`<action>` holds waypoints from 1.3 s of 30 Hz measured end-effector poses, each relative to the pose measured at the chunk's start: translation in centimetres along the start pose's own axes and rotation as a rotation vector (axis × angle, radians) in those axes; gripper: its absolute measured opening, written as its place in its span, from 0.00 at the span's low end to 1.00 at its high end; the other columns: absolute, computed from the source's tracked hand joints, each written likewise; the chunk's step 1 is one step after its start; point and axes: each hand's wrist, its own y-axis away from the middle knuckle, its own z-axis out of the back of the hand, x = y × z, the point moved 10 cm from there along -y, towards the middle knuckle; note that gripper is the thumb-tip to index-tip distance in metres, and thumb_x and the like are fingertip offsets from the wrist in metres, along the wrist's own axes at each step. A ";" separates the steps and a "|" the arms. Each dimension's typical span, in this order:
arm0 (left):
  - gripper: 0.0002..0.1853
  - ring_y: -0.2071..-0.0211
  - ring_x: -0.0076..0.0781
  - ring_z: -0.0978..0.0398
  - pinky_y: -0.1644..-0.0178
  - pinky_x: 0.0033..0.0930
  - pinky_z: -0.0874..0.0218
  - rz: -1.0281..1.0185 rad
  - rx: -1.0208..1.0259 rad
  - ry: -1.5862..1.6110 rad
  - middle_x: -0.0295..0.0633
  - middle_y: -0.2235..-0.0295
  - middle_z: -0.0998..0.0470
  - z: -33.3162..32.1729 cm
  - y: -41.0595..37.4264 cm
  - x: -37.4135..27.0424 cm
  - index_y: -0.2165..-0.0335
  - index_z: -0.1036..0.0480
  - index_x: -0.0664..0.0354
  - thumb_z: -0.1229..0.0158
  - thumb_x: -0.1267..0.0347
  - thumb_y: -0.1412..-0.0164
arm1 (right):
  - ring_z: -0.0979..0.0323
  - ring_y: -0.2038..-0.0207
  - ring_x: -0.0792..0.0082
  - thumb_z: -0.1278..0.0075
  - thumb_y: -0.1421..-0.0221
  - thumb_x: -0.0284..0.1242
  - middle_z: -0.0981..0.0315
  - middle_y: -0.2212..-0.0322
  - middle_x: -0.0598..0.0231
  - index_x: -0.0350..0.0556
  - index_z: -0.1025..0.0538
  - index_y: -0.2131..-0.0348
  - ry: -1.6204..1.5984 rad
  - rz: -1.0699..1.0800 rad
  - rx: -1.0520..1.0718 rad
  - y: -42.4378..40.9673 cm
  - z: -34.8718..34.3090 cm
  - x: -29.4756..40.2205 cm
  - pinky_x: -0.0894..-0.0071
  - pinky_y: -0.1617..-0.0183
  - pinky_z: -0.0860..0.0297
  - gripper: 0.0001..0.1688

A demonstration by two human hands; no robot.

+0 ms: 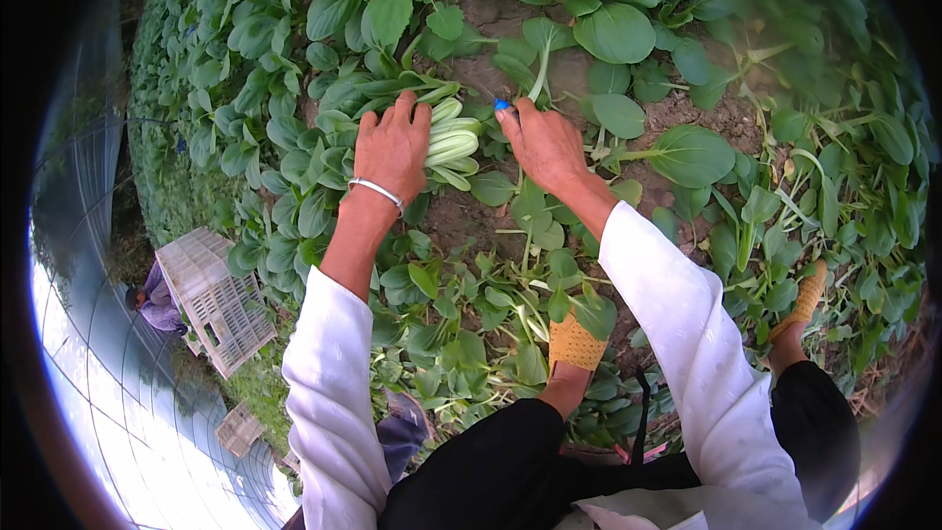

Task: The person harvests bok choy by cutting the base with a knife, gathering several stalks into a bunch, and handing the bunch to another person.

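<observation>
My left hand (394,143), with a silver bangle at the wrist, lies over a bunch of bok choy (452,143) and grips it. The pale stalk ends point right, and the leaves spread out to the left. To the right of the bunch, my right hand (544,143) is closed on a tool with a blue handle end (502,104). What looks like a thin blade runs up and left from it; most of the tool is hidden in the fist. A bok choy leaf with a pale stalk (541,77) rises just beyond my right fingers.
Dense bok choy plants (257,110) grow to the left. Loose leaves (692,154) lie over soil (471,224) at the right and below. White plastic crates (213,294) stand at far left beside a person (158,302). My yellow shoes (578,338) stand among leaves.
</observation>
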 end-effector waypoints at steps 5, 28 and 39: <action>0.32 0.53 0.42 0.29 0.56 0.40 0.43 0.087 -0.034 0.097 0.48 0.52 0.31 -1.4 1.4 -0.2 0.53 0.34 0.64 0.41 0.82 0.64 | 0.25 0.72 0.43 0.62 0.34 0.44 0.26 0.80 0.48 0.38 0.29 0.61 0.122 0.046 -0.001 -0.5 -0.3 0.6 0.46 0.67 0.31 0.25; 0.28 0.47 0.43 0.37 0.49 0.43 0.46 0.065 -0.143 -0.059 0.41 0.47 0.33 10.7 3.8 0.7 0.60 0.28 0.64 0.41 0.82 0.68 | 0.27 0.73 0.42 0.59 0.35 0.45 0.25 0.78 0.46 0.37 0.28 0.65 -0.065 0.020 0.004 0.2 0.5 1.8 0.46 0.68 0.34 0.26; 0.26 0.35 0.48 0.51 0.36 0.67 0.61 0.032 0.206 -0.049 0.52 0.43 0.38 -2.1 0.0 6.1 0.59 0.27 0.64 0.37 0.71 0.63 | 0.25 0.73 0.43 0.58 0.36 0.42 0.25 0.79 0.46 0.36 0.29 0.64 0.031 0.033 -0.041 -2.8 -3.1 4.4 0.46 0.70 0.31 0.23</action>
